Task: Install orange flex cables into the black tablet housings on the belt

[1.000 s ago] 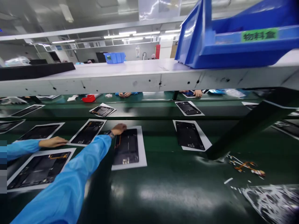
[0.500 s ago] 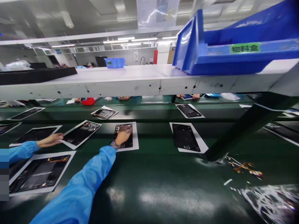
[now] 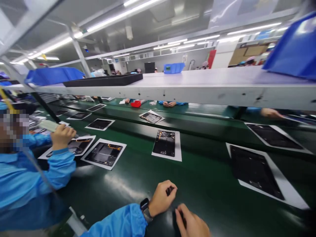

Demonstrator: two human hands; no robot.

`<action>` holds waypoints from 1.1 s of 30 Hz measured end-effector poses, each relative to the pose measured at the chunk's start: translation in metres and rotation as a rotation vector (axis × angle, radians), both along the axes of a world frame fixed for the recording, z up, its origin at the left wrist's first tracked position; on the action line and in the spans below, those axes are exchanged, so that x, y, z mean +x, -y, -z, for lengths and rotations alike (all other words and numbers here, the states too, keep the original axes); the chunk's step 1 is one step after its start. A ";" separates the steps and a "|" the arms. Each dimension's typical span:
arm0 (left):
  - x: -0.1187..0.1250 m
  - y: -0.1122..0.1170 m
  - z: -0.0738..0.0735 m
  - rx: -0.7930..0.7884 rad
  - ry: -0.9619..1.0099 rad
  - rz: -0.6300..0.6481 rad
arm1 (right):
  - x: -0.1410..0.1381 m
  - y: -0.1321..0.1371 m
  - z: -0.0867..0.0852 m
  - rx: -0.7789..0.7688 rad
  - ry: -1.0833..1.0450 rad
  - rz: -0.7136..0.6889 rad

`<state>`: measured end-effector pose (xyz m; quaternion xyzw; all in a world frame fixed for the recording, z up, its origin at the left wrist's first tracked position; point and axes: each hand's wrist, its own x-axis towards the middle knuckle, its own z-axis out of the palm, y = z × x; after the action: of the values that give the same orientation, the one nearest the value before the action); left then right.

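Left hand, with a watch at the wrist, and right hand held low over the green conveyor belt, forearms reaching forward. The left grip is curled closed on a small dark piece (too small to identify), probably light and best pinched at its edge; the right grip is part open, its hold unclear. Nearest, a black tablet-like panel lies on a white sheet, likely stiff but fragile, best taken by its edges.

Open tablet housings on white sheets, green conveyor belt, white shelf with a blue bin
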<state>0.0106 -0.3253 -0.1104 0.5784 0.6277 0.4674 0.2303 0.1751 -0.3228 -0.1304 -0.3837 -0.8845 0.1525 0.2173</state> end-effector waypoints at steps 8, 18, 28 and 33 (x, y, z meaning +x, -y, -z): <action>-0.009 -0.005 0.013 -0.071 0.149 -0.060 | -0.033 -0.022 0.030 0.034 -0.113 -0.108; -0.020 -0.010 0.010 -0.102 0.074 0.048 | -0.024 0.004 -0.029 -0.048 0.022 0.140; -0.004 -0.021 0.004 -0.022 -0.251 0.187 | 0.123 0.012 -0.005 0.043 -0.102 0.876; 0.056 -0.082 -0.020 0.089 -0.649 0.405 | 0.154 0.005 0.012 0.055 -0.107 0.955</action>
<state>0.0668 -0.2430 -0.0905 0.8181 0.5198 0.2318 0.0819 0.3289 -0.3283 -0.1421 -0.7327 -0.6008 0.0315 0.3183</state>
